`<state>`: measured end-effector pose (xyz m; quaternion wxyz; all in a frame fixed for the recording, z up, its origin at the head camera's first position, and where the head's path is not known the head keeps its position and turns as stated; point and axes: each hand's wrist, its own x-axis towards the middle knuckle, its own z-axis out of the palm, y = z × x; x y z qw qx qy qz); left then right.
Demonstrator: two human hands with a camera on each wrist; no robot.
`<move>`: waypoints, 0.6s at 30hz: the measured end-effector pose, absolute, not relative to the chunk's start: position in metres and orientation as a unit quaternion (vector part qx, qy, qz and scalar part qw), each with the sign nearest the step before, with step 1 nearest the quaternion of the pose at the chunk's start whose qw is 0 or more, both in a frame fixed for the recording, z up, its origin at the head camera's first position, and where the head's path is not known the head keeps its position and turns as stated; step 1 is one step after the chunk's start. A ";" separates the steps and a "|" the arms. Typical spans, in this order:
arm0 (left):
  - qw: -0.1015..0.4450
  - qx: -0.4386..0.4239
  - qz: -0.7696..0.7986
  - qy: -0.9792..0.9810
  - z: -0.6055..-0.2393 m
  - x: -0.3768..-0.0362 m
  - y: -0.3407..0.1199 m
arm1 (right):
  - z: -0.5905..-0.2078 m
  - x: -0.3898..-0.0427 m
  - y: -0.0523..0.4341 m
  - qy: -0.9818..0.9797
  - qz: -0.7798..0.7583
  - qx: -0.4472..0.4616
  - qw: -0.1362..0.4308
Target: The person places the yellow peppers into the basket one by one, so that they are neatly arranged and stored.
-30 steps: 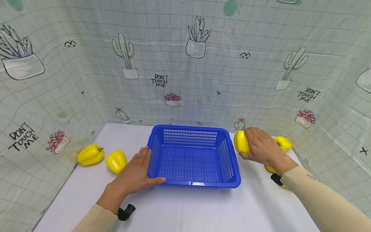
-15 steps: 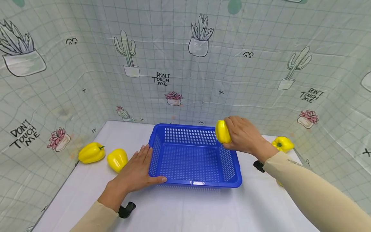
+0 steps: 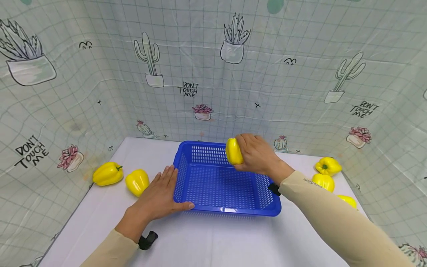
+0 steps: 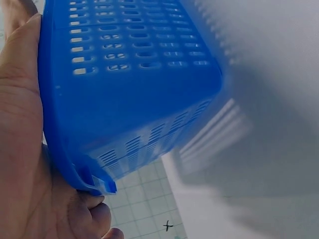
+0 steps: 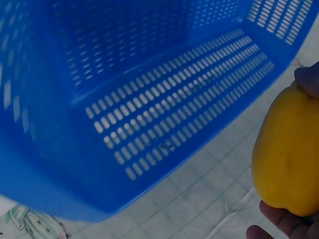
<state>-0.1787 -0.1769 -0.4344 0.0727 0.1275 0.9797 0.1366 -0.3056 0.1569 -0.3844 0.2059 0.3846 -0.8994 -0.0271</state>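
Observation:
A blue plastic basket with slotted walls stands mid-table, its inside bare. My right hand grips a yellow bell pepper above the basket's far right part; in the right wrist view this pepper sits between fingers and thumb, near the slotted wall. My left hand lies along the basket's left front corner, fingers straight on the left rim and thumb on the front rim. The left wrist view has that hand against the basket's rim.
To the left lie two yellow bell peppers, one with a stem and a nearer one. On the right are three more: a far pepper, a middle pepper and a near pepper partly behind the sleeve. A patterned curtain surrounds the white table.
My right hand has carried the pepper leftward, from right of the basket to over it. Peppers on the right have come out from behind the arm. The left hand stays on the rim.

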 end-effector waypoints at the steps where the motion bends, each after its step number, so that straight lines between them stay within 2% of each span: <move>1: 0.072 0.128 0.134 0.980 -0.434 -0.179 -0.177 | -0.386 -0.306 0.153 -0.900 -0.026 0.384 0.204; 10: 0.068 0.126 0.128 0.981 -0.434 -0.180 -0.177 | -0.391 -0.308 0.124 -0.912 -0.016 0.374 0.165; 18: 0.074 0.129 0.133 0.980 -0.434 -0.179 -0.177 | -0.403 -0.312 0.102 -0.911 -0.012 0.379 0.159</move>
